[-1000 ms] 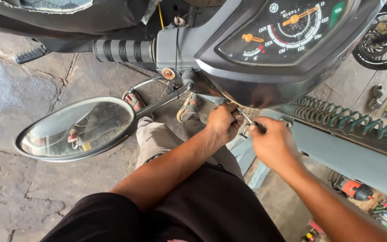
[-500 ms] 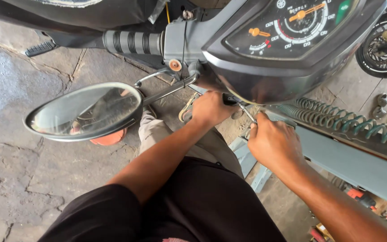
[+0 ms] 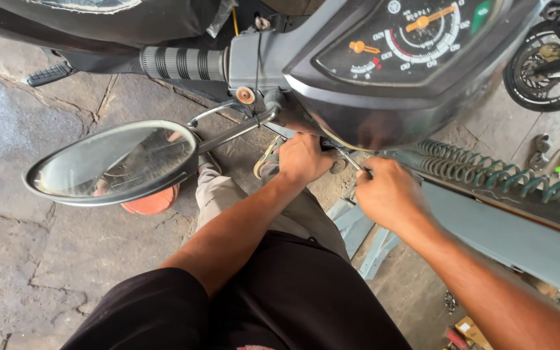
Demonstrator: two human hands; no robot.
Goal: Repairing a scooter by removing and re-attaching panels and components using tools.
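A motorcycle's black instrument housing (image 3: 396, 71) with a speedometer dial fills the top of the view. My left hand (image 3: 303, 159) reaches under its lower edge, its fingers closed around a part that the housing hides. My right hand (image 3: 390, 194) sits just to the right, gripping a thin metal tool (image 3: 348, 159) whose tip points up under the housing toward my left hand. Left of the housing runs the ribbed handlebar grip (image 3: 183, 63), and an oval mirror (image 3: 115, 162) hangs from its stem below it.
A green coiled hose (image 3: 500, 178) lies along a grey-blue metal ramp (image 3: 513, 233) at the right. Another motorcycle's wheel (image 3: 546, 65) stands at the top right. An orange round object (image 3: 150, 201) shows under the mirror. Cracked concrete floor (image 3: 27, 259) spreads left; small items lie bottom right.
The view has shifted, so the mirror and the handlebar sit further right and higher in frame. Both hands stay under the housing, and my right hand has drawn slightly closer to the tool's end.
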